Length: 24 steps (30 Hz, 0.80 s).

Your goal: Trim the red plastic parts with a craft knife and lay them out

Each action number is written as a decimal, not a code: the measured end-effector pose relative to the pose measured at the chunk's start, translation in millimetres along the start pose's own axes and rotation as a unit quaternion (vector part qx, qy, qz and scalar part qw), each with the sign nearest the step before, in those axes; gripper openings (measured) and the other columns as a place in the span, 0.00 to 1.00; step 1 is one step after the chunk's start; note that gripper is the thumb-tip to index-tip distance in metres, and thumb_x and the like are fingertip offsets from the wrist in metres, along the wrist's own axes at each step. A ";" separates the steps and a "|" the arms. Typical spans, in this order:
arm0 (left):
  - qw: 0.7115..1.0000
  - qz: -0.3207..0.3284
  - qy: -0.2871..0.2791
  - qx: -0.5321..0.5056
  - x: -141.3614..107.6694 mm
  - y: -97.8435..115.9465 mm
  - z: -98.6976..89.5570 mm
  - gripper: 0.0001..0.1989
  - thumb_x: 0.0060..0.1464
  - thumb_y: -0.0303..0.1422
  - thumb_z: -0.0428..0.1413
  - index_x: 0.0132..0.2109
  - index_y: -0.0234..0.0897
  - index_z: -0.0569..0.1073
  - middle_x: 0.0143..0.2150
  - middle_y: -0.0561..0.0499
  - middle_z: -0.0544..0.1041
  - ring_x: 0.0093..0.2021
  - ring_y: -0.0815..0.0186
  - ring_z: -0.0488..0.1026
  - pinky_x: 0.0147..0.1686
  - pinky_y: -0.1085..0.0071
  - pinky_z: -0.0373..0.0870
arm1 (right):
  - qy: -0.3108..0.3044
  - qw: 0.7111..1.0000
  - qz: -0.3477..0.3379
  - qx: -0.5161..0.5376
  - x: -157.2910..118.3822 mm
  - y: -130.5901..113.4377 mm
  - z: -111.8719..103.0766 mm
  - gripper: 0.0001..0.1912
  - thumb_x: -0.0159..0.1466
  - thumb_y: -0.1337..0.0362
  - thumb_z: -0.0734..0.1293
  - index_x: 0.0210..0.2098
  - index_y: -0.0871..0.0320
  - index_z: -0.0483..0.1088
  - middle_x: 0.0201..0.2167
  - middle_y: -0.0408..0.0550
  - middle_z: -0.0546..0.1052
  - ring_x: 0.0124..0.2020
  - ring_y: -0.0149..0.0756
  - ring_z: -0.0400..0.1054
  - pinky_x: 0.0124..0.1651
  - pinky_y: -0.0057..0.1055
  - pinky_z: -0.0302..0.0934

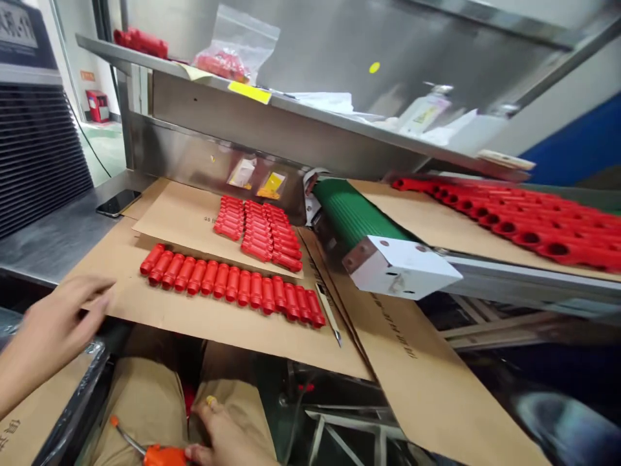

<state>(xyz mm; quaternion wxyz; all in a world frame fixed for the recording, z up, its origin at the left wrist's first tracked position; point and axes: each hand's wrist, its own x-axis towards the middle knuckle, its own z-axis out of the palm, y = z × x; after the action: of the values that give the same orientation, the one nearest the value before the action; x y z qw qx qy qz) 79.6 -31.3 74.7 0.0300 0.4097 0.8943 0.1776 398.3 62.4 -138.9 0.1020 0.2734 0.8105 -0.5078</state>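
Over lap (pixel 140 395), orange tool (pixel 163 455), pointing left

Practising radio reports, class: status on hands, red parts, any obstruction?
Left hand open near cardboard. Right hand at orange tool, grip unclear. Red tubes rowed on cardboard; pen beside row's right end.

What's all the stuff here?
Bench: one, grey, left
Cardboard: several, brown, centre and sides
Tubes: many, red, on cardboard
Pen-like tool: one, pale, beside tubes
Phone: one, black, left
Belt: one, green, centre
Shelf: one, grey, back
Bags: three, clear, on and below shelf
Bottle: one, white, on shelf
Box: one, red, back left
Machine: one, black, left
Orange tool: one, orange, bottom
Trousers: one pair, beige, bottom
Left hand: one, left of tubes
Right hand: one, at orange tool
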 end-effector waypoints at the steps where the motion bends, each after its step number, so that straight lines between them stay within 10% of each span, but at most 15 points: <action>1: 0.999 0.029 -0.010 0.011 20.9 22.4 6.3 0.24 0.62 0.44 0.51 0.59 0.43 0.80 0.62 0.47 0.80 0.65 0.45 0.73 0.69 0.57 0.64 | -0.004 1.000 -0.009 0.010 1.4 5.4 7.2 0.32 0.60 0.58 0.76 0.64 0.50 0.74 0.64 0.57 0.75 0.66 0.55 0.70 0.68 0.42 0.62; 7: 0.991 -0.057 -0.089 0.081 115.4 75.1 35.3 0.13 0.67 0.40 0.60 0.48 0.34 0.80 0.44 0.46 0.83 0.43 0.56 0.81 0.48 0.55 0.78 | -0.020 0.998 -0.045 0.033 17.7 36.3 26.5 0.23 0.62 0.61 0.74 0.58 0.49 0.79 0.50 0.51 0.83 0.50 0.46 0.79 0.52 0.33 0.70; 18: 0.976 -0.102 -0.108 0.157 96.8 84.6 25.1 0.20 0.70 0.46 0.57 0.55 0.35 0.78 0.43 0.47 0.84 0.41 0.58 0.82 0.47 0.56 0.78 | 0.009 0.993 -0.072 0.092 34.6 52.2 45.1 0.16 0.65 0.66 0.70 0.51 0.52 0.81 0.47 0.51 0.83 0.48 0.45 0.79 0.53 0.33 0.70; 24: 0.969 -0.086 -0.087 0.214 108.5 112.3 47.1 0.51 0.54 0.66 0.56 0.63 0.19 0.70 0.49 0.22 0.82 0.51 0.33 0.81 0.44 0.50 0.74 | 0.030 0.992 -0.077 0.098 30.5 46.3 43.5 0.14 0.66 0.67 0.70 0.51 0.53 0.82 0.45 0.50 0.84 0.50 0.45 0.79 0.55 0.33 0.68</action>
<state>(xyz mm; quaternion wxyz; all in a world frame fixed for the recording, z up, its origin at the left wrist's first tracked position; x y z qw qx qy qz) 98.1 130.6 79.1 0.0350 0.3416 0.9375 -0.0573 393.4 50.1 -208.0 0.0109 0.2342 0.7780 -0.5829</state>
